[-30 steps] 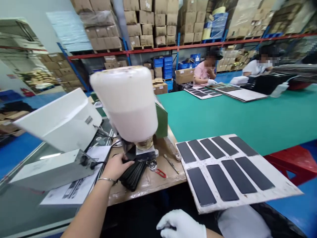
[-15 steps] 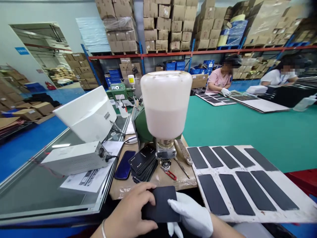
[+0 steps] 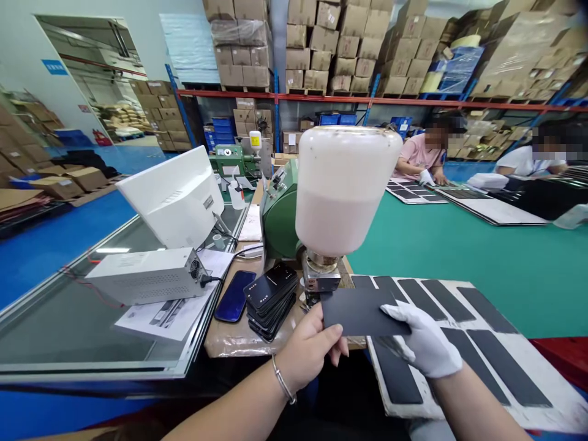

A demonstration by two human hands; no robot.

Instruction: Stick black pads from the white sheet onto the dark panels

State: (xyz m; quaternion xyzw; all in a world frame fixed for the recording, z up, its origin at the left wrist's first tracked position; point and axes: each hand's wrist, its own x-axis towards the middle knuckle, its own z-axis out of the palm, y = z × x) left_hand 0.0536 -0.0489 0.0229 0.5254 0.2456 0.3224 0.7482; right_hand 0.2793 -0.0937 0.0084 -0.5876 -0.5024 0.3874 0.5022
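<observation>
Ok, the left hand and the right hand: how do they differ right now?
The left hand is bare, while the right hand wears a white glove. The left hand has a metal bangle at its wrist; the right hand's wrist shows none. The left hand pinches the left end of the black sheet, while the right hand lies over its right end. Both hold that one sheet above the white board.

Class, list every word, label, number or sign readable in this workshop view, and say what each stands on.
Blue wall sign: white lettering, too small to read.
Label on white monitor: too small.
Printed sheet: too blurred.
Top stacked black panel: faint print, too small.
Held black panel: no text shows.
</observation>
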